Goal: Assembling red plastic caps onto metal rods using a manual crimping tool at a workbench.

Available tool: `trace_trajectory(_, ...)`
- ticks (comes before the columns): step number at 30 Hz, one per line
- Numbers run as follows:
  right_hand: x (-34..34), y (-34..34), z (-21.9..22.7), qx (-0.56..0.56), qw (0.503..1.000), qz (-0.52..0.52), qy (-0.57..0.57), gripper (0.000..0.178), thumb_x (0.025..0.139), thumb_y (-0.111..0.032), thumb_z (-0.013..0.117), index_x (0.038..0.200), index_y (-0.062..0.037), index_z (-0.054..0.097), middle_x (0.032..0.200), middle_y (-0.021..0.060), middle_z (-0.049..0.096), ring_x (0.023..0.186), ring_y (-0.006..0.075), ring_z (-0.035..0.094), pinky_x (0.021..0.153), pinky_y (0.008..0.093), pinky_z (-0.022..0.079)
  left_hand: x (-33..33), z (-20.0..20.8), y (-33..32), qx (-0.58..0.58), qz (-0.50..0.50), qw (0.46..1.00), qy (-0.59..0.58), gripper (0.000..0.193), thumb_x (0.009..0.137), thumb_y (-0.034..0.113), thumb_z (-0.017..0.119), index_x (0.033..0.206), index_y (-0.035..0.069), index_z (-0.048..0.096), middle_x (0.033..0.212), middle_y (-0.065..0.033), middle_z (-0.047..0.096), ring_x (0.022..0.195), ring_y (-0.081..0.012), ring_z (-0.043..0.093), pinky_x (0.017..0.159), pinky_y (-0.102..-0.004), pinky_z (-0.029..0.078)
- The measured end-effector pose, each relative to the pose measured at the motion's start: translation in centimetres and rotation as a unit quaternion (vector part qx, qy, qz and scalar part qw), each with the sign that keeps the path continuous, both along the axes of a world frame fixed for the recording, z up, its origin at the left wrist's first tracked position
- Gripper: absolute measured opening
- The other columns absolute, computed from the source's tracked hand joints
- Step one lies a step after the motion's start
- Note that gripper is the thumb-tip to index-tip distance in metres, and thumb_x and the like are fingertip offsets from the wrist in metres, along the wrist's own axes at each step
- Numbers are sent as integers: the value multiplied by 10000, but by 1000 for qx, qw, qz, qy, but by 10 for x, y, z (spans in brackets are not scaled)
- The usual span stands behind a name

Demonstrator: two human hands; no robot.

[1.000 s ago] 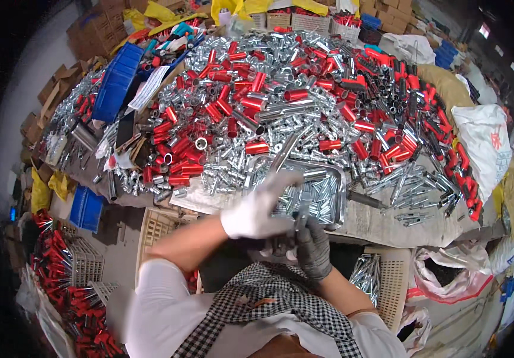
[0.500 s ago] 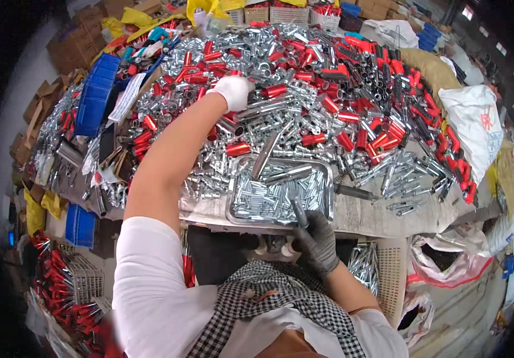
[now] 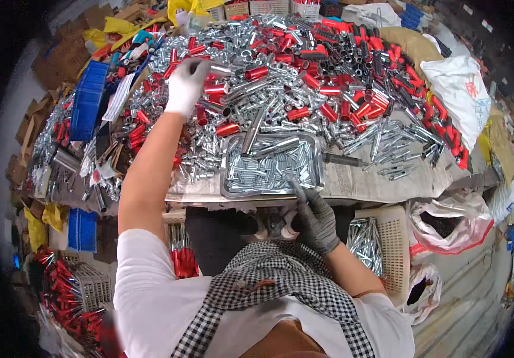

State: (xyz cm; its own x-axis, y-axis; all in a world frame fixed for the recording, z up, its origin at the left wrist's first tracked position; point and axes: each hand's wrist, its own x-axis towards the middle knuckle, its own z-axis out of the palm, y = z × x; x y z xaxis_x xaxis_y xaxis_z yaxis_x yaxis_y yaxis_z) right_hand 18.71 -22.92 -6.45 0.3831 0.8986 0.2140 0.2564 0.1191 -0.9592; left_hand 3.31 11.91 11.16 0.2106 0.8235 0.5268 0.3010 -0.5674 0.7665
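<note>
From the head view, the white-gloved left hand (image 3: pixel 186 85) stretches far into the heap of silver and red tubes (image 3: pixel 305 71), fingers curled on a silver tube (image 3: pixel 218 70); the grey-gloved right hand (image 3: pixel 315 216) waits at the metal tray (image 3: pixel 228 179) edge, fingers loosely bent, holding nothing visible.

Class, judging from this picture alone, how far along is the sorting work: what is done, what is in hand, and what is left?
Done: the metal tray already holds many small silver pins. In hand: the left hand reaches into the pile with its grip on a silver tube; the right hand rests at the tray's near edge. Left: a large heap of red and silver parts remains.
</note>
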Motion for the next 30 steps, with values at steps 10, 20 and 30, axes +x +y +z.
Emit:
trace_trajectory(10,-12,15,24,-34,973,228,-4,536,866,-182,725,1339,-9,542,1159,110,661,1048,181,624,922,338,496,-65,-80,-217,-32,-339,927,156,282,744,101,803,985,35,671,894,-88,669,800,-202,654,726,-322,522)
trace_trajectory(20,-16,-7,12,-51,953,289,-75,591,920,-221,690,1425,-43,439,1202,83,620,1071,169,581,941,323,465,-62,-68,-220,-154,-398,889,169,199,732,156,822,859,36,726,821,-82,703,740,-178,683,667,-305,535)
trace_trajectory(30,62,-17,78,-138,972,45,185,517,874,-307,688,1261,19,585,833,-12,600,684,70,513,605,227,421,-13,-127,-156,44,-294,869,396,437,862,365,672,1141,32,624,1048,-202,625,1008,-370,592,874,-469,489)
